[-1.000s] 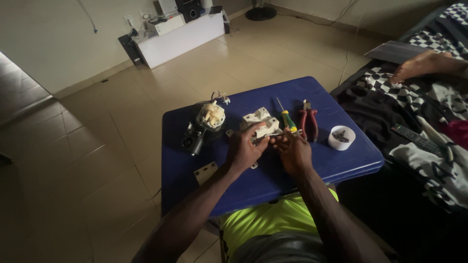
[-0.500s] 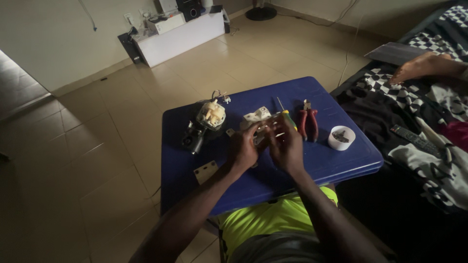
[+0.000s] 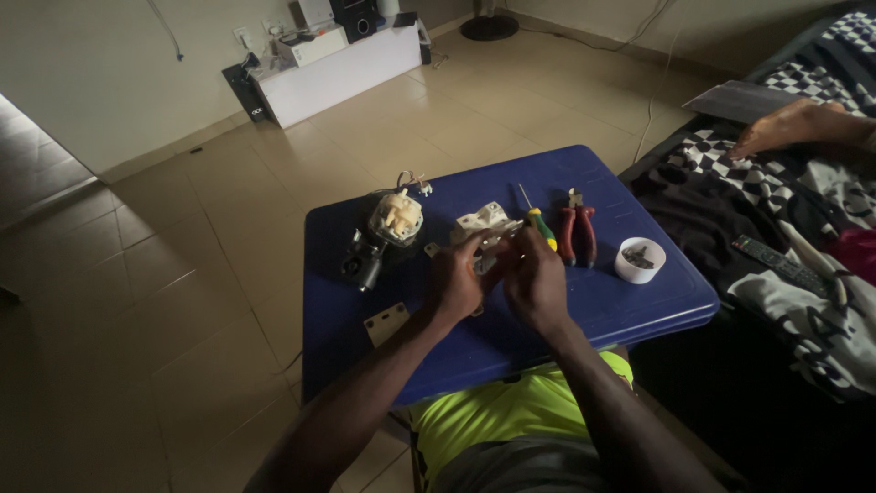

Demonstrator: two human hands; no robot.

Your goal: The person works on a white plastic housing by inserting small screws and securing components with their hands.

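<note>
- A small pale plastic part [image 3: 490, 245] is held above the middle of a blue table [image 3: 639, 310], pinched between both hands.
- The left hand [image 3: 456, 283] is curled around the part's near side, its fingers [image 3: 470, 251] bent and closed on the piece.
- The right hand [image 3: 537, 281] is brought in against the left, its fingers [image 3: 520, 246] drawn together and closed on the same part; the exact contact points are hidden by the knuckles and the dim light.
- A cream and black motor assembly [image 3: 383, 233] with loose wires is seen lying on the table to the left of the hands, near but apart from them.
- A flat pale plate [image 3: 387, 322] is set near the table's front left edge, beside the left forearm.
- A white plastic housing [image 3: 482, 219] is placed just behind the hands.
- A green-handled screwdriver [image 3: 538, 222] and red-handled pliers [image 3: 578, 230] are laid side by side to the right of the hands, untouched.
- A small white round tub [image 3: 639, 259] with dark small pieces inside is stood further right, near the table's edge.
- A remote control [image 3: 768, 257] is left on patterned bedding at the right, where another person's foot [image 3: 792, 126] is also rested.
</note>
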